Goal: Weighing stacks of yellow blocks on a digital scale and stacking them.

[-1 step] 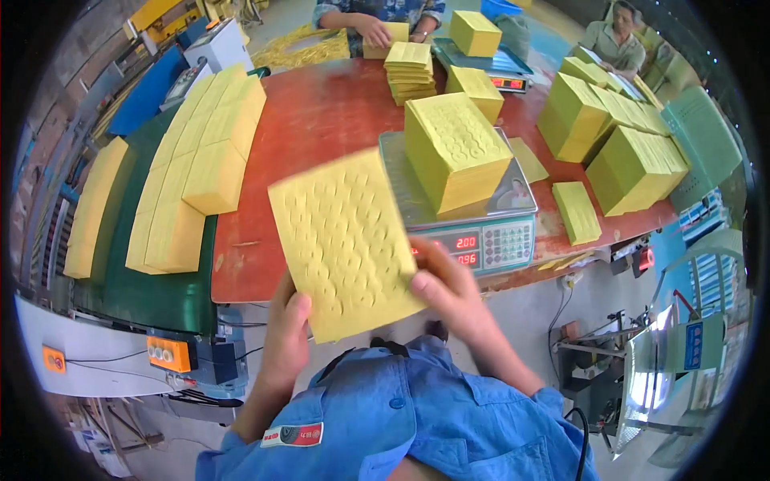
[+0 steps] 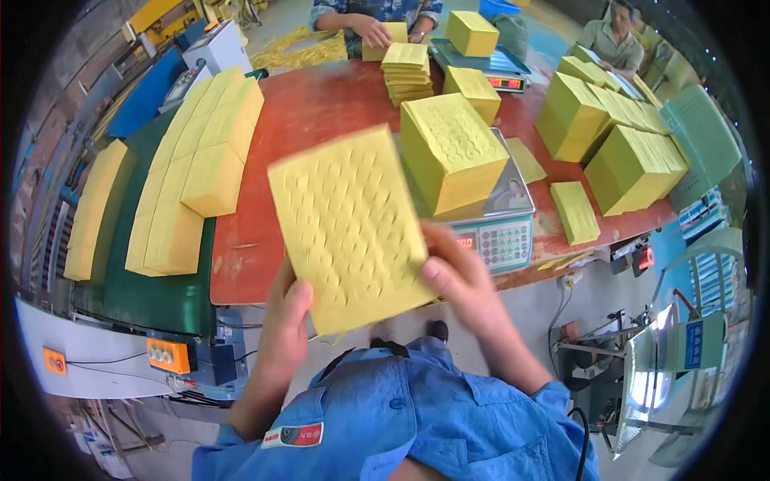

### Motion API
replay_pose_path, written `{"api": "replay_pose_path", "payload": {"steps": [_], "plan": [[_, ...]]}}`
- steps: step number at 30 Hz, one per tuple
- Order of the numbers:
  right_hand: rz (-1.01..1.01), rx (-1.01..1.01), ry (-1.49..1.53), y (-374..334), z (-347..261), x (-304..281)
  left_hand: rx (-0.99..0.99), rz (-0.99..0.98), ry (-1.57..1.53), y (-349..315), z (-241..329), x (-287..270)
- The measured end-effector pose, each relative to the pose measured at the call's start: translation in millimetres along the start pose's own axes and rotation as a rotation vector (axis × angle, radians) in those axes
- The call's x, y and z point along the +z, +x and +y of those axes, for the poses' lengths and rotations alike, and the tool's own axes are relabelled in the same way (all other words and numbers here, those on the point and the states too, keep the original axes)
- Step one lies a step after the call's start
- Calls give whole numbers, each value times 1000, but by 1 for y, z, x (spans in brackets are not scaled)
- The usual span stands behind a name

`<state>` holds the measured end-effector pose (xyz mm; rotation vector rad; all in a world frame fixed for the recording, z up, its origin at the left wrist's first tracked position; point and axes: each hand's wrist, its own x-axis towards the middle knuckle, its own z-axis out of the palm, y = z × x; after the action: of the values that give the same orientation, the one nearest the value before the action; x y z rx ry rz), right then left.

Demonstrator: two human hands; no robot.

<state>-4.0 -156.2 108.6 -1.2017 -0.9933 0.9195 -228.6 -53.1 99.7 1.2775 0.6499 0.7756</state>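
Between my two hands is a stack of yellow punched paper (image 2: pixel 346 232), tilted, its top face covered in rows of small curved cuts. My left hand (image 2: pixel 285 321) grips its lower left edge, thumb in front. On its right edge, my right hand (image 2: pixel 465 276) is closed with the thumb on the face; the fingers behind are hidden. Just beyond, a tall block of the same yellow paper (image 2: pixel 453 156) stands on the metal pan of a digital scale (image 2: pixel 505 244). The held paper covers part of the scale's display and pan.
Yellow paper blocks (image 2: pixel 172 192) line the green conveyor (image 2: pixel 160 301) at left. More paper blocks (image 2: pixel 634 168) stand on the red table's (image 2: pixel 321 104) right side, near a thin paper stack (image 2: pixel 574 212). Across the table, a co-worker's hand (image 2: pixel 373 32) touches paper beside a second scale (image 2: pixel 505 64).
The held paper has shifted slightly up and right with my right hand, covering more of the scale's display. Both hands keep their grip.
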Motion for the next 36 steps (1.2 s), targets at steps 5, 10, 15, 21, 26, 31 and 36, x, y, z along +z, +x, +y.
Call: {"api": "replay_pose_path", "payload": {"steps": [5,10,15,21,26,31,36], "plan": [[179,-123,-53,75,-63,-92,140,-91,-31,112,56,86],[174,25,-3,132,-89,-138,50,-86,-26,182,64,127],[134,205,-25,153,-66,-163,-88,-91,-20,204,42,128],[37,200,-33,157,-53,-182,-59,12,66,202,37,141],[35,185,-45,152,-51,-183,-71,18,131,199,39,146],[31,141,-13,152,-47,-187,-92,1,229,206,34,143],[53,215,-70,157,-56,-186,-80,-18,223,215,32,139]]}}
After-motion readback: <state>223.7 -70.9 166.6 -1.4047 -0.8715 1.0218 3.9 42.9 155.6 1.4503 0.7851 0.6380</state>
